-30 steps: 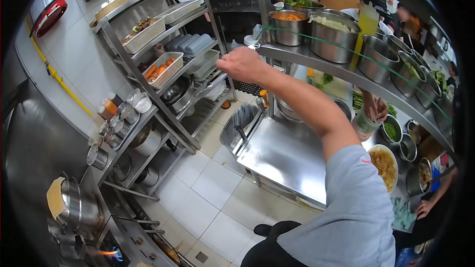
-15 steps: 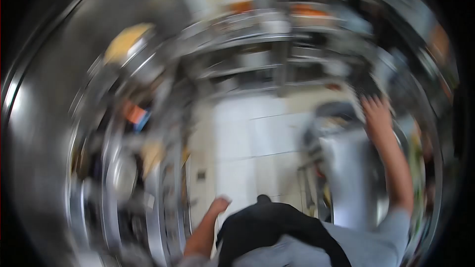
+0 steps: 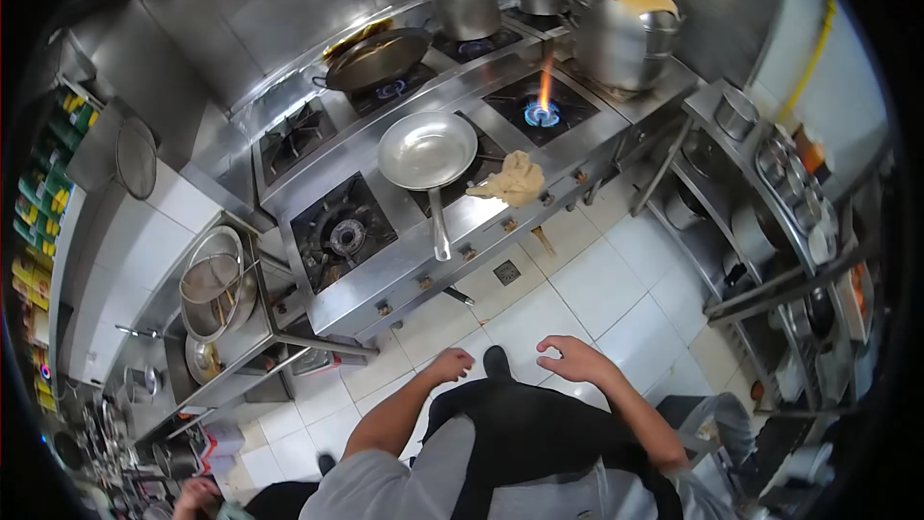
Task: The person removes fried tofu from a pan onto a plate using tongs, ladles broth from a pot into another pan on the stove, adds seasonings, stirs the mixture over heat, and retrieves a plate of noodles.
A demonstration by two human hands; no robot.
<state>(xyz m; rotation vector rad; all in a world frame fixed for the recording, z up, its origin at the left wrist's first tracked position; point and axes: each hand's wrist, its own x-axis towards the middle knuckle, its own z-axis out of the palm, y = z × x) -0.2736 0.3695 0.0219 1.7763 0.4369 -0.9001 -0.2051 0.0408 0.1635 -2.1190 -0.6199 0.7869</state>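
Left hand (image 3: 450, 366): half-curled, empty
Right hand (image 3: 570, 362): open wider, empty
Pan (image 3: 427, 151): on the stove (image 3: 383, 200), handle (image 3: 439, 221) facing front
Cloth (image 3: 518, 181): crumpled on the stove, right of the handle
Flame (image 3: 546, 87): rising from a burner (image 3: 541, 116) beyond the cloth

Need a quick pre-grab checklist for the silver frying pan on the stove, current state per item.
1. Right hand free: ok, half open, nothing seen in it.
2. Left hand free: cannot tell, fingers curled.
3. Frying pan empty: ok, no food seen inside.
4. Handle accessible: ok, points toward the person, nothing lying on it.
5. Handle cool enough: cannot tell; the crumpled cloth to its right could probably serve as a grip.
6. Nearby flame covered: not ok, the lit burner has no pot on it and a tall orange flame.
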